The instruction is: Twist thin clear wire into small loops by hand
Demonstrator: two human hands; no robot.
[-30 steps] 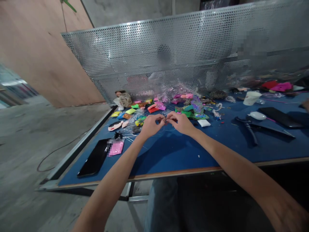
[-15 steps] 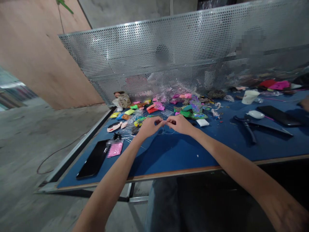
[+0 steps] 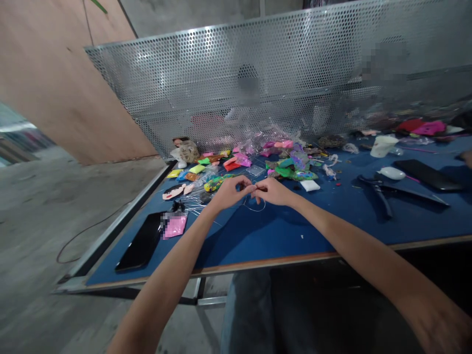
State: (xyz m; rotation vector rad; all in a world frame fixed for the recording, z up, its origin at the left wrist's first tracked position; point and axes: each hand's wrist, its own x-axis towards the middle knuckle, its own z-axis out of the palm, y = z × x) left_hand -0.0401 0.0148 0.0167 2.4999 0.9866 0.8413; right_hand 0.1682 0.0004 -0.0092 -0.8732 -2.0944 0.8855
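Over the middle of the blue table (image 3: 258, 236), my left hand (image 3: 233, 192) and my right hand (image 3: 272, 191) meet at the fingertips. Both hands are pinched on a thin pale wire (image 3: 258, 209), which hangs below them in a loop. The part between the fingertips is too small to make out. Behind my hands lie colourful clay pieces and packets (image 3: 291, 169). More thin wires (image 3: 193, 202) are spread on the table just left of my left hand.
A black phone (image 3: 142, 242) and a pink packet (image 3: 175, 226) lie at the left. Pliers (image 3: 379, 194), a dark phone (image 3: 427, 174) and a white cup (image 3: 382, 146) are at the right. A perforated metal panel (image 3: 221, 64) stands behind. Another person's hand (image 3: 467, 158) shows at the right edge.
The wire loop below my hands shows larger and clearer. My right hand's fingers have shifted, with a fingertip now pointing down beneath the pinch. The rest is nearly unchanged.
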